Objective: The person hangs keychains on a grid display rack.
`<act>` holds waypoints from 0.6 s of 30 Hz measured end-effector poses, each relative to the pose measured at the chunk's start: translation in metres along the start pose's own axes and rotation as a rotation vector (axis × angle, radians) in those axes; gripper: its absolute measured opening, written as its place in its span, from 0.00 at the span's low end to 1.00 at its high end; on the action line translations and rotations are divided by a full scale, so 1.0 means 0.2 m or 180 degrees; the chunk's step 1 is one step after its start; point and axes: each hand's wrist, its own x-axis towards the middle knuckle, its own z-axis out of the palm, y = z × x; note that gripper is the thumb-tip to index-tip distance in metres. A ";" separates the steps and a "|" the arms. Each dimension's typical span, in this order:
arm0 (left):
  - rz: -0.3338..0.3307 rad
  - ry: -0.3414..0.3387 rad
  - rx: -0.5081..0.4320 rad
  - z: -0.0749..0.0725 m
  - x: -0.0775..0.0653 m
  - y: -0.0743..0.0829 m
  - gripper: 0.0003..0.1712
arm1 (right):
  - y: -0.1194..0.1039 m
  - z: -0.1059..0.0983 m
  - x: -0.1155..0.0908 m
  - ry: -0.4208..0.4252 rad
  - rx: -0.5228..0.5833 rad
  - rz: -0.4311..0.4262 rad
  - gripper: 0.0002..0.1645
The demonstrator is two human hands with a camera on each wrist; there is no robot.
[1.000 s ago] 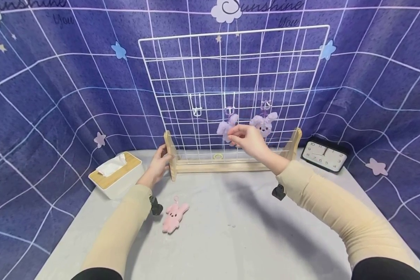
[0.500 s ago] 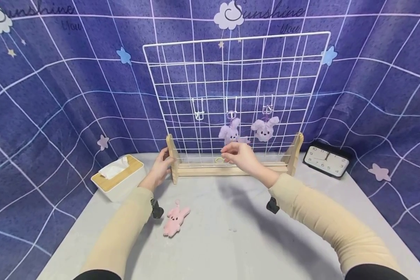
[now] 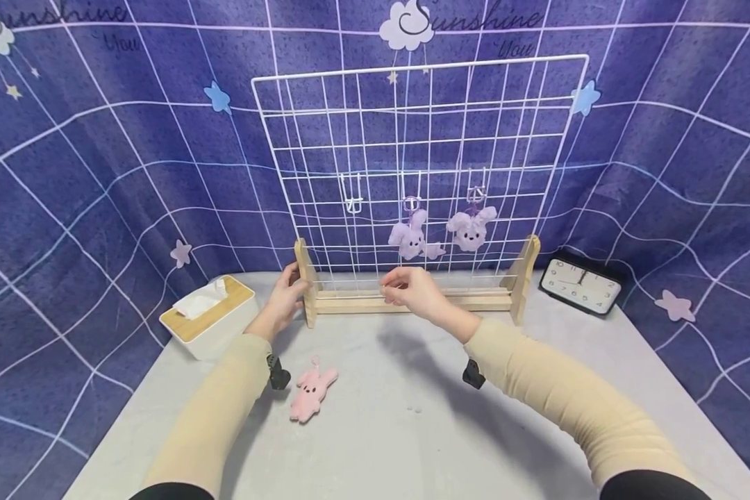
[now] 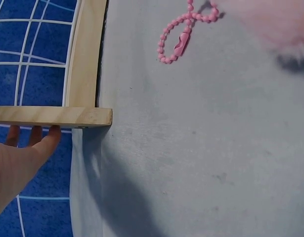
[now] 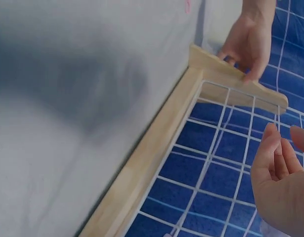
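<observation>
A white wire grid (image 3: pixel 425 139) stands upright in a wooden base (image 3: pixel 362 303). Against the outer face of its left wooden support (image 4: pixel 48 115), my left hand (image 3: pixel 284 298) rests its fingertips. Just in front of the grid's lower wires is my right hand (image 3: pixel 415 292), fingers loosely bent and nothing between them in the right wrist view. Above it, two purple plush rabbits, one in the middle (image 3: pixel 410 239) and one to the right (image 3: pixel 471 232), hang from white hooks. A third hook (image 3: pixel 353 203) on the left is bare. A pink plush rabbit (image 3: pixel 312 394) with a bead chain (image 4: pixel 166 44) lies on the table.
A white tissue box (image 3: pixel 209 316) with a wooden lid stands left of the grid. To the right sits a black-framed clock (image 3: pixel 580 283). A dark blue patterned curtain (image 3: pixel 131 208) surrounds the back and sides of the pale table (image 3: pixel 412 444).
My right hand has moved down and left, from in front of the middle purple rabbit to below it, so that rabbit now shows fully. My left hand stays at the support.
</observation>
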 end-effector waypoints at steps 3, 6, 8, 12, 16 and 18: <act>-0.0022 -0.0023 0.0018 0.01 -0.03 0.04 0.41 | 0.02 0.04 0.00 -0.0092 0.0011 0.0018 0.10; -0.0024 -0.0050 0.0041 0.03 -0.04 0.06 0.41 | 0.04 0.07 -0.01 -0.0162 -0.0018 0.0047 0.10; -0.0017 -0.0059 0.0044 0.03 -0.04 0.07 0.41 | 0.05 0.10 -0.01 -0.0205 -0.0039 0.0060 0.11; -0.0028 -0.0056 0.0018 0.03 -0.04 0.06 0.41 | 0.07 0.14 -0.01 -0.0273 -0.0013 0.0042 0.11; -0.0049 -0.0037 0.0020 0.03 -0.04 0.06 0.41 | 0.09 0.18 -0.01 -0.0350 -0.0006 0.0017 0.11; -0.0051 -0.0019 0.0028 0.03 -0.04 0.06 0.41 | 0.10 0.19 -0.01 -0.0405 0.0005 0.0014 0.12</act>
